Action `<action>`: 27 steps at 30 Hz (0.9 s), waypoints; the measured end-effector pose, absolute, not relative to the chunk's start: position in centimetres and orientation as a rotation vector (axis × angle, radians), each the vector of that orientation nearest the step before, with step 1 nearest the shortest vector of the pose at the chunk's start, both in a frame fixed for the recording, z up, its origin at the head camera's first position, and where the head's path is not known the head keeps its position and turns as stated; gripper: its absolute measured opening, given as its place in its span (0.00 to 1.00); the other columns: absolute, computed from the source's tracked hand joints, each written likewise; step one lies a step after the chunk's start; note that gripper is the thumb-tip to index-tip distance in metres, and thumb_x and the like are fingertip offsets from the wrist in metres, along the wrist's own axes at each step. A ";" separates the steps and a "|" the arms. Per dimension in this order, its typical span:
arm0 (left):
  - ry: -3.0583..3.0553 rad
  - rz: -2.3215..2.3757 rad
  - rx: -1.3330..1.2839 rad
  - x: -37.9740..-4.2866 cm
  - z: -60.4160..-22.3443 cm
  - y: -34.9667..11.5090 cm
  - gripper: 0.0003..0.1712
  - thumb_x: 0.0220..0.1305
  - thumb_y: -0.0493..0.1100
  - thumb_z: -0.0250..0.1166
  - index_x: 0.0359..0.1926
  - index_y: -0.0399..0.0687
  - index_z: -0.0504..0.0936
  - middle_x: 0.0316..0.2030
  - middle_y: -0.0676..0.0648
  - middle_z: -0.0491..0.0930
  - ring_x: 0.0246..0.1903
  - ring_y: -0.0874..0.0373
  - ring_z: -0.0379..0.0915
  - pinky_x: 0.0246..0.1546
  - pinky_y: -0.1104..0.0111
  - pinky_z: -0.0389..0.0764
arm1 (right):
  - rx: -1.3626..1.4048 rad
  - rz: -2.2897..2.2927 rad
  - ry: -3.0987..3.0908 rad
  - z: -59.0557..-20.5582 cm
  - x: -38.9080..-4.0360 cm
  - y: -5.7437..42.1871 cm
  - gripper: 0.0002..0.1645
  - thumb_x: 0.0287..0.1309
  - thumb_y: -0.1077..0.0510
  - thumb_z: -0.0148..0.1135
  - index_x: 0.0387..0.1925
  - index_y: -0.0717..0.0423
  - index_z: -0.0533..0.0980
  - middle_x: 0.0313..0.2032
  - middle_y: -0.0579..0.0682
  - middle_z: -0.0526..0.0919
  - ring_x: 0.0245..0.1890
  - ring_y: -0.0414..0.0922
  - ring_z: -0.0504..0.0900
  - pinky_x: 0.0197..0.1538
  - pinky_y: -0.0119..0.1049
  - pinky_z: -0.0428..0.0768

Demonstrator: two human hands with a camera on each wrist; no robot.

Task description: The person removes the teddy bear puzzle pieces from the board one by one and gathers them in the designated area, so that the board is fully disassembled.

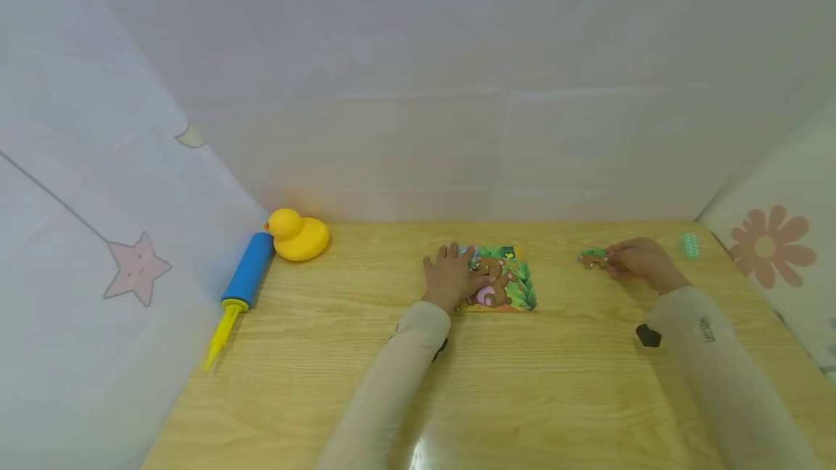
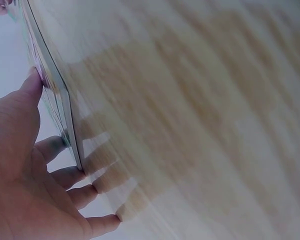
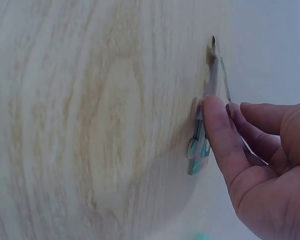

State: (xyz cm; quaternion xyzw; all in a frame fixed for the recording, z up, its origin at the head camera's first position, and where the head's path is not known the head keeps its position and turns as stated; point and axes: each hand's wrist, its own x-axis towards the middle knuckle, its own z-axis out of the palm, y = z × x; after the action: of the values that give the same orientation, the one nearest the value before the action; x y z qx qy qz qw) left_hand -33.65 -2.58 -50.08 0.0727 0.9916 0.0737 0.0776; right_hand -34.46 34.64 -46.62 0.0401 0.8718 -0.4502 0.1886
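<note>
Nearest, two sleeved forearms reach forward over the wooden bench [image 1: 366, 354]. Further on, the left hand [image 1: 449, 278] lies flat on the left part of a colourful puzzle board [image 1: 506, 283] with a bear picture, its fingers straight and spread, holding nothing; in the left wrist view the fingers [image 2: 70, 177] press along the board's edge, apparently to keep it from sliding. Well apart to the right, the right hand [image 1: 636, 260] has its grip closed on a small green puzzle piece [image 1: 591, 257], pinched between thumb and fingertips; the right wrist view shows the piece [image 3: 205, 125] tipped up on its edge against the bench, which would let the fingers get under it. Just beyond that hand lies a small pale green object [image 1: 690, 245], too blurred to name. Far to the left, near the fabric wall, a yellow rubber duck [image 1: 297, 235] sits beside a blue and yellow hand pump [image 1: 238, 289] lying on its side.
</note>
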 end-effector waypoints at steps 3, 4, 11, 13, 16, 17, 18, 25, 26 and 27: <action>2.968 0.219 0.213 -33.7 -49.9 -2.6 0.50 0.61 0.81 0.52 0.80 0.71 0.54 0.80 0.49 0.53 0.79 0.48 0.48 0.74 0.38 0.56 | 0.103 -1.228 2.489 -46.5 -34.7 35.0 0.31 0.79 0.57 0.44 0.69 0.80 0.60 0.59 0.71 0.77 0.40 0.33 0.85 0.49 0.36 0.87; 2.972 0.223 0.213 -33.7 -49.8 -2.6 0.50 0.61 0.81 0.52 0.79 0.70 0.55 0.80 0.49 0.54 0.79 0.48 0.49 0.73 0.38 0.56 | 0.108 -1.226 2.488 -46.5 -34.7 35.0 0.31 0.79 0.57 0.44 0.69 0.80 0.60 0.59 0.71 0.78 0.39 0.33 0.85 0.49 0.36 0.87; 2.984 0.243 0.213 -33.2 -49.4 -2.6 0.49 0.63 0.79 0.54 0.79 0.68 0.57 0.79 0.48 0.56 0.78 0.47 0.50 0.73 0.38 0.57 | 0.134 -1.198 2.466 -46.2 -34.8 35.1 0.32 0.79 0.55 0.44 0.69 0.80 0.60 0.51 0.62 0.84 0.39 0.35 0.87 0.48 0.35 0.87; 2.989 0.244 0.219 -33.0 -49.4 -2.5 0.49 0.62 0.79 0.54 0.79 0.68 0.58 0.79 0.48 0.56 0.78 0.47 0.51 0.73 0.38 0.57 | 0.131 -1.173 2.481 -46.1 -34.7 35.1 0.32 0.79 0.55 0.43 0.69 0.79 0.61 0.51 0.65 0.84 0.39 0.37 0.88 0.48 0.36 0.87; 2.990 0.248 0.222 -33.0 -49.5 -2.5 0.49 0.62 0.79 0.54 0.79 0.69 0.58 0.79 0.48 0.56 0.78 0.47 0.51 0.73 0.38 0.57 | 0.114 -1.128 2.518 -46.0 -34.6 35.3 0.32 0.79 0.55 0.41 0.69 0.79 0.61 0.58 0.73 0.78 0.41 0.41 0.89 0.48 0.38 0.88; 2.990 0.247 0.222 -33.0 -49.5 -2.5 0.49 0.62 0.79 0.54 0.79 0.69 0.58 0.79 0.48 0.56 0.78 0.47 0.51 0.73 0.38 0.57 | 0.112 -1.115 2.531 -46.0 -34.7 35.4 0.32 0.79 0.54 0.40 0.69 0.79 0.61 0.61 0.75 0.75 0.42 0.42 0.89 0.49 0.39 0.88; 2.986 0.243 0.220 -33.1 -49.6 -2.5 0.49 0.62 0.80 0.54 0.79 0.69 0.57 0.79 0.48 0.56 0.78 0.47 0.51 0.73 0.38 0.57 | 0.111 -1.109 2.537 -46.0 -34.7 35.5 0.33 0.79 0.54 0.38 0.70 0.79 0.60 0.63 0.76 0.72 0.43 0.44 0.89 0.49 0.40 0.88; 2.959 0.212 0.217 -33.9 -50.2 -2.5 0.51 0.61 0.81 0.52 0.80 0.71 0.54 0.80 0.49 0.53 0.79 0.48 0.49 0.73 0.37 0.57 | 0.101 -1.165 2.534 -45.8 -34.6 35.3 0.35 0.80 0.50 0.37 0.71 0.77 0.59 0.67 0.78 0.66 0.53 0.52 0.86 0.53 0.41 0.86; 2.957 0.217 0.217 -34.0 -50.3 -2.6 0.50 0.61 0.81 0.52 0.80 0.71 0.54 0.80 0.49 0.53 0.79 0.48 0.49 0.73 0.37 0.57 | 0.091 -1.176 2.535 -45.8 -34.6 35.0 0.36 0.80 0.50 0.37 0.71 0.77 0.59 0.67 0.77 0.67 0.53 0.51 0.86 0.53 0.40 0.86; 2.956 0.219 0.219 -34.0 -50.3 -2.7 0.50 0.61 0.81 0.52 0.80 0.71 0.54 0.80 0.49 0.53 0.79 0.48 0.49 0.73 0.37 0.57 | 0.081 -1.190 2.536 -45.8 -34.5 34.7 0.36 0.80 0.49 0.38 0.71 0.77 0.60 0.66 0.77 0.68 0.53 0.52 0.85 0.53 0.39 0.86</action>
State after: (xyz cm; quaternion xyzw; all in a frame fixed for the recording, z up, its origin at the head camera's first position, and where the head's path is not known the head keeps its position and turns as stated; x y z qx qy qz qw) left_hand -34.02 -2.66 -50.32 0.0734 0.9910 0.0735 0.0848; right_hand -34.53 34.72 -45.83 0.0284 0.8919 -0.4186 0.1689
